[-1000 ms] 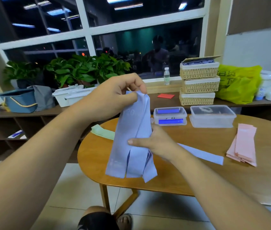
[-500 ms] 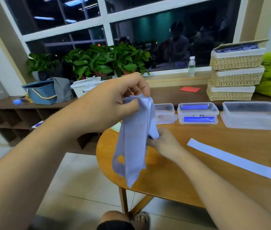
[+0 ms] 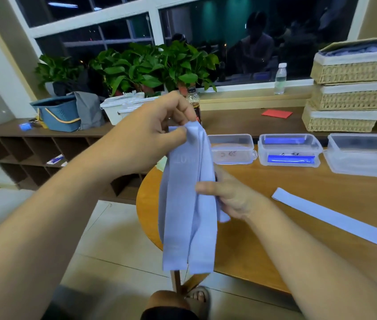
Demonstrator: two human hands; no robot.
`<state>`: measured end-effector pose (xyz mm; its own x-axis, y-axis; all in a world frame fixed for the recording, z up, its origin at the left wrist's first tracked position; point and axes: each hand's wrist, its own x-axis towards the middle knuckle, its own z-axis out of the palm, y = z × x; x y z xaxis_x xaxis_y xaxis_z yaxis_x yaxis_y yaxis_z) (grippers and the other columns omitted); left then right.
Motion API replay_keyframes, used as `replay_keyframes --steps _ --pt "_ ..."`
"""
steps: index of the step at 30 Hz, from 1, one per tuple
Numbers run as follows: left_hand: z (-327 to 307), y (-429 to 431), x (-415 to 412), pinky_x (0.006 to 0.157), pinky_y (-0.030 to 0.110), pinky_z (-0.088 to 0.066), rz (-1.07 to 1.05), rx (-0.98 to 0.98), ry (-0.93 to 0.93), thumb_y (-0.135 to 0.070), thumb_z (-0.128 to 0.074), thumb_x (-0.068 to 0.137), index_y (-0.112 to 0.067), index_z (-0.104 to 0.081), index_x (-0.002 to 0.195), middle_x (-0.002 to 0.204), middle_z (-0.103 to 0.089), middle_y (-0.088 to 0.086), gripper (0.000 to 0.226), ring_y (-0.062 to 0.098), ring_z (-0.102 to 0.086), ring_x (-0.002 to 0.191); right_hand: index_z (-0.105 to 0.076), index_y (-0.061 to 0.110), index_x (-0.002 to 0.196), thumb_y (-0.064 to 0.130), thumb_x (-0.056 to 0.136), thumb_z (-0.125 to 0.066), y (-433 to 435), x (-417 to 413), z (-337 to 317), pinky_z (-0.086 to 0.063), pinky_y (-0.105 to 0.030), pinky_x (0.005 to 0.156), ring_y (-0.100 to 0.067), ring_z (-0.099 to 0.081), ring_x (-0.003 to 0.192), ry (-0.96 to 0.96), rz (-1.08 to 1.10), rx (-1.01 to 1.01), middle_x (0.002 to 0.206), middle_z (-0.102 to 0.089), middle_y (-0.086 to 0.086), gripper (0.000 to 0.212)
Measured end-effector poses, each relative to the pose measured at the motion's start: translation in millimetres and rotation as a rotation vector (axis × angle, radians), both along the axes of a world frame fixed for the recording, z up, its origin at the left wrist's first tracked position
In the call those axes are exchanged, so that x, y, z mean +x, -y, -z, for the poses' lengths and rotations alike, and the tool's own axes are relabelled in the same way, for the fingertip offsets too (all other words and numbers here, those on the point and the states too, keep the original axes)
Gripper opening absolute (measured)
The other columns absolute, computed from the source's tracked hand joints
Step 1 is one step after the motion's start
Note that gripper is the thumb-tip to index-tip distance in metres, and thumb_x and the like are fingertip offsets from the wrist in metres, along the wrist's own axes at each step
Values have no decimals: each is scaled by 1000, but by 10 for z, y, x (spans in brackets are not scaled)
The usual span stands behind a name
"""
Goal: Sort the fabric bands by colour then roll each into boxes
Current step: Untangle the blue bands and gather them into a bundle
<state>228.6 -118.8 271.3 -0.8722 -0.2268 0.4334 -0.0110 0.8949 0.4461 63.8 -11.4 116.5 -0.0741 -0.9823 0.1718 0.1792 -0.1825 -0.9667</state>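
A bunch of light blue fabric bands hangs over the left end of the wooden table. My left hand pinches the bunch at its top. My right hand grips it at mid-height, thumb across the front. One more blue band lies flat on the table to the right. Three clear plastic boxes stand along the far edge: a small one, a middle one holding blue rolls, and a larger one at the right. A bit of green band peeks out behind the bunch.
Behind the table runs a low wooden shelf with stacked wicker baskets, a red card, a dark bottle, a white bin, a blue basket and potted plants. My sandalled foot is on the tiled floor below.
The view has swung left, so the pink bands have left the frame. My right hand has come back to the front of the bunch, thumb across it; the left hand still pinches the top.
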Motion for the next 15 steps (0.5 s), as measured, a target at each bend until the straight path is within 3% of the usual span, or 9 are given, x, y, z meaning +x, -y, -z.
replay_keyframes --steps 3,6,10,13,15 --pt "107 214 -101 63 46 -49 -2 90 -16 -18 -62 102 -33 -59 111 104 -66 -9 17 35 -53 74 -68 19 127 22 67 -94 248 184 120 -59 -48 99 -29 -72 116 13 88 66 121 -76 -9 65" --pt "357 633 -209 68 38 -45 -85 157 5 -14 -64 101 -31 -60 107 98 -66 -12 19 18 -52 71 -67 15 129 8 77 -87 426 208 373 -57 -50 102 -31 -71 118 22 85 164 123 -76 -10 56" --pt "904 1381 -314 68 34 -40 -378 348 -52 -13 -62 100 -19 -62 106 90 -64 -2 8 14 -52 74 -65 13 135 4 83 -86 627 141 885 -52 -57 110 -31 -70 122 -51 -7 361 129 -75 -8 58" --pt "1407 1870 -393 69 35 -42 -532 488 -54 -17 -64 98 -18 -64 100 85 -61 0 3 16 -52 73 -68 19 129 2 86 -83 783 72 1034 -55 -52 106 -23 -74 112 -80 129 444 122 -78 -2 48" --pt "1732 2085 -481 67 34 -44 -598 550 -38 -19 -64 97 -18 -63 97 86 -61 2 2 17 -54 75 -68 21 121 10 85 -84 904 -16 1029 -58 -49 101 -21 -73 106 -238 242 498 117 -77 -1 41"
